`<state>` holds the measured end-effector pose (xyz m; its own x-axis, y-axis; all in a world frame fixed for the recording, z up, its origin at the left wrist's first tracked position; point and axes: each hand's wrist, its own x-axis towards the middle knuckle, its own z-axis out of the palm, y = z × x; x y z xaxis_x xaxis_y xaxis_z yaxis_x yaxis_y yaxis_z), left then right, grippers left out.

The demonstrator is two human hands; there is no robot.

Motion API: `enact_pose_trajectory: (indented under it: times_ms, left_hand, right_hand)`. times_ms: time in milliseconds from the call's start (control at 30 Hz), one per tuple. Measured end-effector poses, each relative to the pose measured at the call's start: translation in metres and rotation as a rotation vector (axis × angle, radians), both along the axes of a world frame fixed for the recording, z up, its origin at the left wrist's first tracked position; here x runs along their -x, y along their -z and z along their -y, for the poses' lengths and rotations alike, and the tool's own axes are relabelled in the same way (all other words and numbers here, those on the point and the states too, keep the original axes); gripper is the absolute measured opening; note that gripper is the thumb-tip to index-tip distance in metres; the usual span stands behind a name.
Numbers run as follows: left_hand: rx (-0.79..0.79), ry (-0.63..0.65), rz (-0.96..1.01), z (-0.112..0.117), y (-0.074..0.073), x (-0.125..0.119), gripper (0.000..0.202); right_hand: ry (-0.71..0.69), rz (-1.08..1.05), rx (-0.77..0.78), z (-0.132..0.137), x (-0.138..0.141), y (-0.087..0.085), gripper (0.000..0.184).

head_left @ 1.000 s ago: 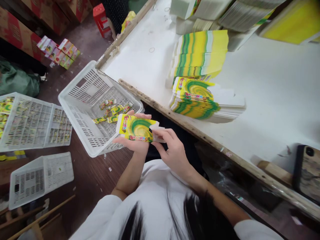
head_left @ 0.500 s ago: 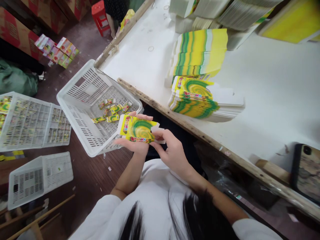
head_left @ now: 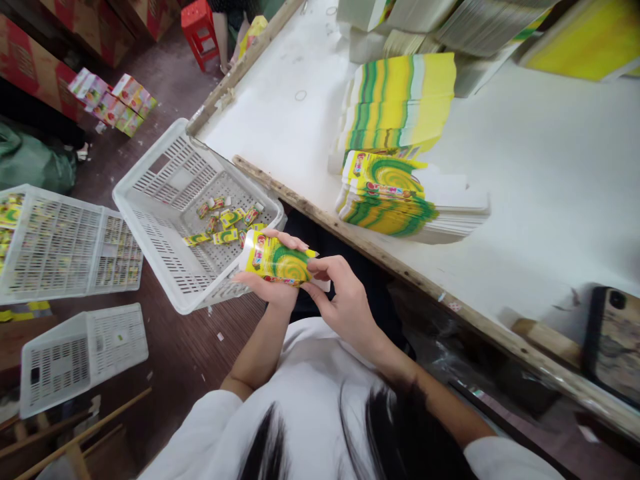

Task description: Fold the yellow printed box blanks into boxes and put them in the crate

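A yellow and green printed carton [head_left: 280, 259] is held in front of my body, just over the near corner of a white plastic basket [head_left: 173, 283]. My left hand [head_left: 273, 287] cups it from below, with the thumb on one side and the fingers along the other. At its right end, my right hand [head_left: 343, 290] pinches the white flap between thumb and fingertips. Several small yellow cartons [head_left: 225, 237] lie in the bottom of the basket. On the white table [head_left: 540, 167] lies a fanned stack of flat cartons [head_left: 387, 200] with the same print.
More flat carton stacks [head_left: 400, 100] stand behind on the table, near a phone [head_left: 613, 343] at the right edge. To the left are a filled basket [head_left: 65, 247] and another white basket [head_left: 85, 357]. A person's leg shows beside a red stool [head_left: 200, 33].
The carton in my hands now looks more curved, its end flap bent in under my right fingertips. My left fingers wrap a little further over its far side.
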<state>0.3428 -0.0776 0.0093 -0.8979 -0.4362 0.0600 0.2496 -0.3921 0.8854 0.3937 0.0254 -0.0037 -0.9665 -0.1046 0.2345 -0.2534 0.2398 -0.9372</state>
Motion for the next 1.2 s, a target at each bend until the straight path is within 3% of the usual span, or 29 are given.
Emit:
enact_pose_trajectory:
  times_ms: [433, 1200]
  left_hand:
    - [-0.018, -0.01, -0.148, 0.0059, 0.011, 0.0035, 0.085]
    - [0.008, -0.029, -0.055, 0.0078, 0.0074, 0.0025, 0.082]
  right_hand:
    - [-0.021, -0.008, -0.022, 0.0012, -0.0006, 0.0026, 0.015]
    - [-0.076, 0.003, -0.067, 0.0044, -0.0001, 0.0023, 0.009]
